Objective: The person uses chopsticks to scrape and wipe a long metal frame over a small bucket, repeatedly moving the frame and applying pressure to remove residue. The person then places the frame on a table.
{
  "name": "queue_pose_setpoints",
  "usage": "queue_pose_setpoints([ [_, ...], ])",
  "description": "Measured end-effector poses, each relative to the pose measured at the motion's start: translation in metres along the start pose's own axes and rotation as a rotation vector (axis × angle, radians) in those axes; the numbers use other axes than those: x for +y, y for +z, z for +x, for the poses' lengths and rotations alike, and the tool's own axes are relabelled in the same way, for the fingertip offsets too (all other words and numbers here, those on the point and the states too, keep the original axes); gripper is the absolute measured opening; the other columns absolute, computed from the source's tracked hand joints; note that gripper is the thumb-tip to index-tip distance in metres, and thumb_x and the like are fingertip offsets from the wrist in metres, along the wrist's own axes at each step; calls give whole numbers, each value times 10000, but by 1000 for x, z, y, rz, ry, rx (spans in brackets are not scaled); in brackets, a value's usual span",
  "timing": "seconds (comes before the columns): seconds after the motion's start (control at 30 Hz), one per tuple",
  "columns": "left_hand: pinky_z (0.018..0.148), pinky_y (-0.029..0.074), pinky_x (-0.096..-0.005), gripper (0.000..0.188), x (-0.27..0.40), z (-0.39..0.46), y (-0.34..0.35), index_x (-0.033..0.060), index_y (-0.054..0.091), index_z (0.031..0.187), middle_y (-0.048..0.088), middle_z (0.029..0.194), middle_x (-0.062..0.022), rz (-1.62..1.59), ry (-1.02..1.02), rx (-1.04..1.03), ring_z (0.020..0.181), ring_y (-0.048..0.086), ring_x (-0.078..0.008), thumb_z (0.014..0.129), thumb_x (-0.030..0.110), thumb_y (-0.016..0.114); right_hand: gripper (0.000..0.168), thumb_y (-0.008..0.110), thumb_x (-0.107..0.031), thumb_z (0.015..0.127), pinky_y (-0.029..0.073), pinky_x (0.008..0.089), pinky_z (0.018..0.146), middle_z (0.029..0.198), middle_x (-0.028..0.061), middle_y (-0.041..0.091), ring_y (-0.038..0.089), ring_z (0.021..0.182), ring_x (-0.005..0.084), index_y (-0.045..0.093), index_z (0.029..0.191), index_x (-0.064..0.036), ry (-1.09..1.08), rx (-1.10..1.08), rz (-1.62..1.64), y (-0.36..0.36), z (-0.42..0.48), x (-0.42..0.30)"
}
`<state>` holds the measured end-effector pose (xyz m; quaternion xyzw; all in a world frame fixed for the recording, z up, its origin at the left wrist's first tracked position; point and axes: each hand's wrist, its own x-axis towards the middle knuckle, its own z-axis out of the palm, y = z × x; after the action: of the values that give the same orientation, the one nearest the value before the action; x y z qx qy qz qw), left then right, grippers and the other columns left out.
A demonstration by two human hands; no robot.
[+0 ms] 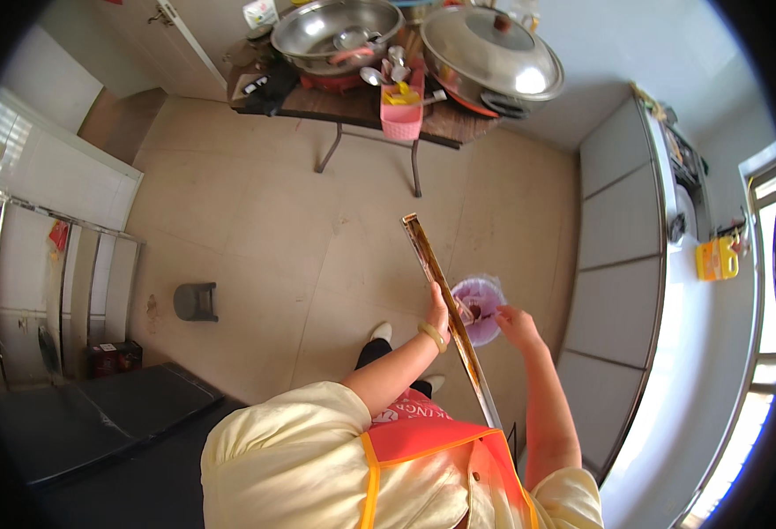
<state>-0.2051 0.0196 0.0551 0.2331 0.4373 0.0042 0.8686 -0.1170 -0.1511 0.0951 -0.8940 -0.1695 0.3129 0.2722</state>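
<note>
My left hand grips a long, narrow metal trough around its middle. Brown, greasy-looking residue coats the trough's inside. It slants from the open floor back towards my apron, its lower end close to the apron's edge. Below and to the right of it stands a round waste bin with a pale purple liner and some litter inside. At the bin's right rim is my right hand, its fingers bent together. Whether a small dark thing is pinched in those fingertips, I cannot tell.
Ahead, a folding table carries a steel pan, a lidded pan and a pink basket of utensils. A grey stool stands left. Along the right runs a counter with a yellow jug.
</note>
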Motion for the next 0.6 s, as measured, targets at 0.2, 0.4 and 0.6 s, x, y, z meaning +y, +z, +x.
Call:
queue_pose_setpoints([
  [0.2, 612, 434, -273, 684, 48, 6, -2, 129, 439, 858, 453, 711, -8, -62, 102, 37, 638, 478, -138, 674, 785, 377, 320, 572, -207, 787, 469, 324, 761, 944, 133, 621, 602, 854, 239, 579, 1062, -43, -112, 129, -69, -5, -24, -60],
  [0.4, 654, 436, -263, 688, 87, 12, 2, 123, 429, 865, 432, 691, -1, -90, 204, -21, 648, 462, -121, 663, 780, 407, 337, 602, -190, 761, 457, 330, 797, 1006, 134, 597, 581, 916, 247, 578, 1063, -43, -130, 283, -45, -7, -66, -89],
  [0.6, 655, 438, -266, 608, 105, -4, 3, 109, 443, 860, 421, 705, 3, -98, 241, -33, 642, 449, -117, 757, 705, 387, 590, 687, -292, 682, 398, 387, 890, 1130, 172, 514, 481, 1069, 309, 485, 1178, -45, -133, 377, -242, 16, -89, -106],
])
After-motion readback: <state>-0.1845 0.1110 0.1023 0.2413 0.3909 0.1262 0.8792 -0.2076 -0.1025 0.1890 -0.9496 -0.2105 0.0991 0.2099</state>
